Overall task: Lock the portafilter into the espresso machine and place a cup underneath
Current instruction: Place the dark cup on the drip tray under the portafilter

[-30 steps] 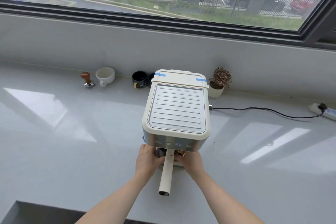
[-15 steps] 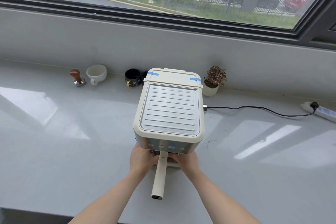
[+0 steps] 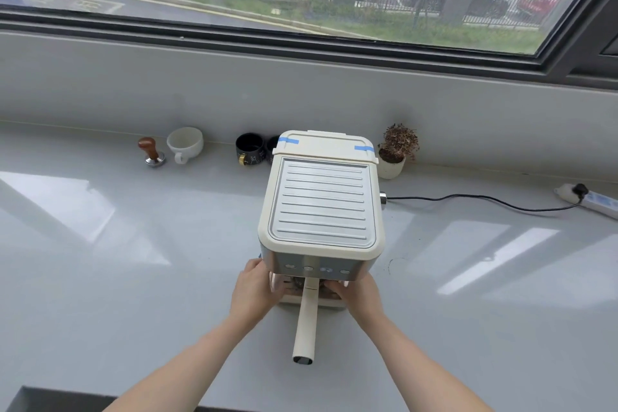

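Observation:
The cream espresso machine (image 3: pixel 321 207) stands on the grey counter with its front facing me. The portafilter's cream handle (image 3: pixel 307 321) sticks straight out toward me from under the front panel. A dark cup (image 3: pixel 294 283) sits under the machine's front on the drip tray (image 3: pixel 331 305), mostly hidden by the handle and my fingers. My left hand (image 3: pixel 254 291) wraps its left side. My right hand (image 3: pixel 361 294) wraps its right side. The fingertips of both hands are hidden under the machine.
Along the back wall stand a wooden-handled tamper (image 3: pixel 151 151), a white cup (image 3: pixel 185 143), two black cups (image 3: pixel 250 147) and a small potted plant (image 3: pixel 396 150). A black cord (image 3: pixel 485 201) runs right to a power strip (image 3: pixel 595 201). The counter's front edge (image 3: pixel 50 395) is at bottom left.
Both hands stay on either side of the portafilter handle under the machine's front. Only the camera view has shifted slightly.

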{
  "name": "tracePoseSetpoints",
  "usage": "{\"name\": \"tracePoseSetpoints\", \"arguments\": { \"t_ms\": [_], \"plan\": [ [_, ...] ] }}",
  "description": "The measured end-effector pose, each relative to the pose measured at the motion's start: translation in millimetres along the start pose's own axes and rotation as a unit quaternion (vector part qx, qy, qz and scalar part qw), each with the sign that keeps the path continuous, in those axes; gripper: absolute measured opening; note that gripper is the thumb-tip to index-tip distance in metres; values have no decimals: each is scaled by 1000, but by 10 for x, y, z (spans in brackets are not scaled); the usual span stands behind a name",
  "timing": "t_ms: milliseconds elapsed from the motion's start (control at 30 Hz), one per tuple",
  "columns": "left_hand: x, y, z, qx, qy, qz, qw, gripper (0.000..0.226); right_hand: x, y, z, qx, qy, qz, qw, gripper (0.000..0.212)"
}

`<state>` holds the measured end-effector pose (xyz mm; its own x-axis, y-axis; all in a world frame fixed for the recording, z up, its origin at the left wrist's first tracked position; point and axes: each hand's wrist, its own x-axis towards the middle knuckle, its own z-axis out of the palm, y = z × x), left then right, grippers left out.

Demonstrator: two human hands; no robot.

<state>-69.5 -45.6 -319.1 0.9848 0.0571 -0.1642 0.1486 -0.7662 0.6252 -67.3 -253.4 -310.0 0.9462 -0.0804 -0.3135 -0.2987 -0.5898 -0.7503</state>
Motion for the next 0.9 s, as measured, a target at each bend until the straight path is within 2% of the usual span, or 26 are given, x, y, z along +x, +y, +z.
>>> {"name": "tracePoseSetpoints", "arguments": {
  "t_ms": [133, 200, 267, 367, 433, 600, 800, 900],
  "plan": [
    [-59, -9, -199, -52, -8, -13, 999, 47, -101, -57, -70, -31, 10, -26, 999, 33],
    [-83, 7, -304, -74, 0, -1, 997, 58, -162, -94, -130, -31, 20, -25, 999, 21],
    [-103, 2, -404, -112, 22, 7, 993, 66, -219, -131, -203, -10, 54, -21, 998, 30],
    [-131, 39, -587, -165, 40, 51, 984, 80, -320, -180, -323, 25, 78, -30, 996, 26],
    [-148, 86, -709, -178, 13, 93, 979, 94, -393, -182, -378, 36, 71, -42, 996, 20],
    [-187, 235, -890, -160, -26, 166, 973, 111, -502, -265, -529, 72, 109, -81, 988, 63],
    [-199, 304, -872, -124, -1, 203, 971, 123, -572, -447, -651, 66, 137, -141, 978, 74],
    [-214, 389, -823, -127, 27, 216, 968, 118, -647, -522, -610, 53, 119, -166, 977, 95]
  ]
}}
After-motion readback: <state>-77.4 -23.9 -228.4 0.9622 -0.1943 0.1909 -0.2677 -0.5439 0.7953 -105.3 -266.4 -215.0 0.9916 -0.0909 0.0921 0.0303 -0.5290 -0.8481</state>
